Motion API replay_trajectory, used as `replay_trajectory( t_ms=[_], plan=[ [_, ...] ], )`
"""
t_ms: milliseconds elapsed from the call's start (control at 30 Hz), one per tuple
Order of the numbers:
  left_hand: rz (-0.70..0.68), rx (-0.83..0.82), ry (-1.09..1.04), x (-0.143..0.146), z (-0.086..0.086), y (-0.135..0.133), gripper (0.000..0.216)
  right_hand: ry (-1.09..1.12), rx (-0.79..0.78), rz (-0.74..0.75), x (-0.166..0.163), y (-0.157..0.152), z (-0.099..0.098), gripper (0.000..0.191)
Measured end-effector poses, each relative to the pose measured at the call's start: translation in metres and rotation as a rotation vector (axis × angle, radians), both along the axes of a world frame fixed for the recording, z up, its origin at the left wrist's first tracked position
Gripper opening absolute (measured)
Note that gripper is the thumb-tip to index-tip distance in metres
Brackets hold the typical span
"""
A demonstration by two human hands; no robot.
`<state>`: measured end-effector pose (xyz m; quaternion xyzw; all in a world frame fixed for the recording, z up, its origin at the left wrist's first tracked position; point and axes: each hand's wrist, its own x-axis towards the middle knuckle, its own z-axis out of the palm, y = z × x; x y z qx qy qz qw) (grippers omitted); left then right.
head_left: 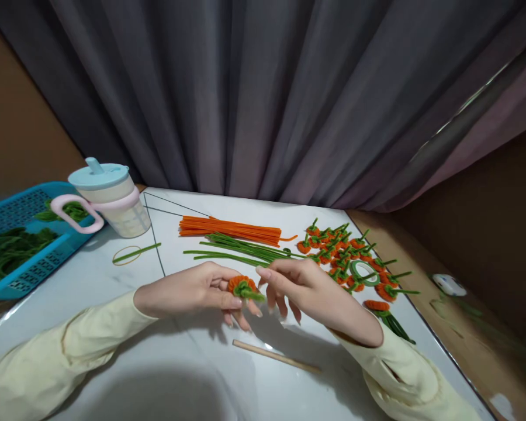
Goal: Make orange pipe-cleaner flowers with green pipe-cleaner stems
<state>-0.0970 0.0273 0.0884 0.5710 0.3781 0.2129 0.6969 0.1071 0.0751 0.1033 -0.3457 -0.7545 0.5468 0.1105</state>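
My left hand [193, 289] pinches a small orange pipe-cleaner flower [242, 286] with a green centre, just above the white table [166, 368]. My right hand [307, 289] meets it from the right, its thumb and forefinger closed on the green stem end. Behind my hands lie a bundle of orange pipe cleaners [230, 229] and a bundle of green pipe cleaners [241, 250]. A pile of finished orange flowers with green stems [346, 254] lies to the right, with a roll of green tape [364, 272] on it.
A thin wooden stick [276, 356] lies on the table near me. A lidded cup with a pink handle [109, 199] stands at the back left beside a blue basket of green material [13, 245]. A rubber band [127, 255] lies near the cup. Grey curtains hang behind.
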Motion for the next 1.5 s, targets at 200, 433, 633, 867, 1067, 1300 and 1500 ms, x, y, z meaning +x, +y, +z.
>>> replay_trajectory(
  t_ms=[200,433,633,867,1067,1300,1500],
  plan=[
    [-0.030,-0.185,-0.117,0.000,-0.008,0.001,0.025,0.102,0.337,0.112,0.001,0.001,0.001,0.019],
    [0.004,-0.223,-0.172,-0.002,-0.010,0.003,0.031,0.223,0.407,0.187,-0.002,0.001,-0.005,0.021],
    [0.191,0.038,0.009,0.008,-0.002,-0.008,0.033,0.347,0.672,0.134,-0.002,-0.003,-0.015,0.024],
    [0.465,0.759,0.288,0.013,-0.015,-0.022,0.031,0.413,0.927,0.139,0.000,-0.005,-0.021,0.032],
    [0.501,0.989,0.256,0.011,-0.022,-0.026,0.036,0.401,1.098,0.082,0.000,-0.010,-0.024,0.032],
    [0.531,0.972,0.123,0.013,-0.024,-0.026,0.030,0.371,1.356,0.000,-0.002,-0.015,-0.029,0.024],
    [0.597,0.856,0.032,0.015,-0.025,-0.024,0.016,0.357,1.474,0.057,0.000,-0.015,-0.025,0.020]
  ],
)
